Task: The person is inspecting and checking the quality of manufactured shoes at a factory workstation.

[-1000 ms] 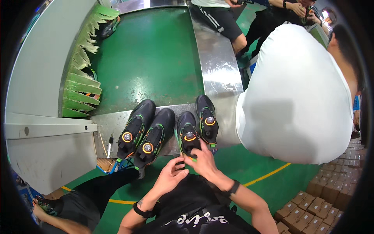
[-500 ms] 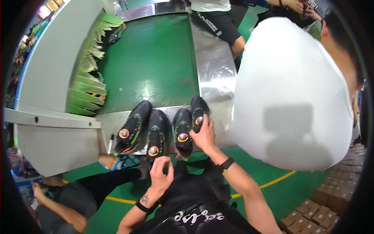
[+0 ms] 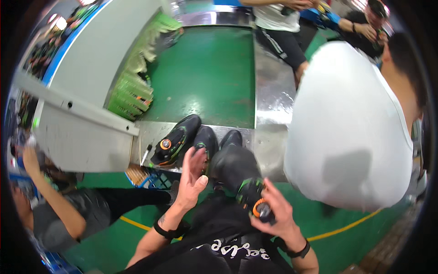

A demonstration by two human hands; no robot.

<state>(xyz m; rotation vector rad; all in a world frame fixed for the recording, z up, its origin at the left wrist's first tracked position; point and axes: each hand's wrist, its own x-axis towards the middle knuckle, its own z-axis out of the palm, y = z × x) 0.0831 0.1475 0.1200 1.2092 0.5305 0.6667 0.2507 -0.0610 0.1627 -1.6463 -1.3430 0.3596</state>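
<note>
My right hand [image 3: 279, 211] grips the collar end of a black shoe [image 3: 235, 166], lifted close to my body and blurred by motion. This shoe has green trim and an orange-ringed dial near my fingers. My left hand [image 3: 190, 180] holds nothing, its fingers stretched out and apart. It hovers in front of a second black shoe [image 3: 205, 139], hiding part of it. Further left rests another black shoe [image 3: 180, 137] with an orange-ringed dial. The toe of a third resting shoe [image 3: 231, 136] shows behind the lifted one.
A green conveyor belt [image 3: 205, 73] runs away between metal edges [image 3: 273, 109]. Green strip curtains [image 3: 130, 98] hang at its left, beside a grey machine panel [image 3: 91, 59]. A marker pen [image 3: 146, 154] lies by the shoes. A person in white [image 3: 349, 128] sits close on the right; others work around.
My right hand has lifted the rightmost shoe from the metal ledge toward my body. My left hand has opened from a curled pose. The whole view has shifted.
</note>
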